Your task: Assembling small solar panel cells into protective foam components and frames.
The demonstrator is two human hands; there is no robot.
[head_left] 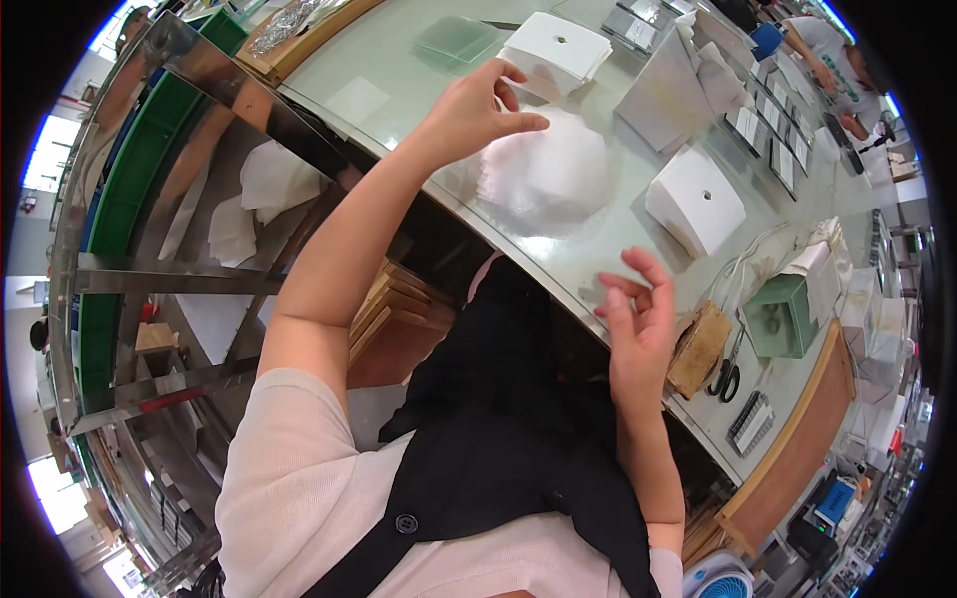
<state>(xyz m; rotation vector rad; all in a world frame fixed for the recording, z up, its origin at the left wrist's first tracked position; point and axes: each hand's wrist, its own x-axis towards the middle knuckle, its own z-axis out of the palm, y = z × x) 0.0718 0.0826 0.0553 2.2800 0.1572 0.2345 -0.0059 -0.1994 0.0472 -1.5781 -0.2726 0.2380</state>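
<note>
Over the far edge of a pile of thin white translucent sheets (558, 174), my left hand (478, 115) hovers with its thumb and curled fingers apart. Nothing shows between them. Just beyond that hand lies a white stack of square sheets (556, 48) with a small dark hole in its top. My right hand (640, 329) is raised at the table's near edge, fingers loosely bent and spread, holding nothing visible. A second white stack with a dark hole (696, 202) lies beyond it, to the right of the translucent pile.
To the right are a yellowish block (700, 349), black scissors (728, 379), a green box (780, 317) and a wood-framed board (793, 439). Crumpled white paper (688, 80) stands farther back beside dark flat pieces (773, 130). A metal rack (179, 279) is at left. Another person (837, 75) works far right.
</note>
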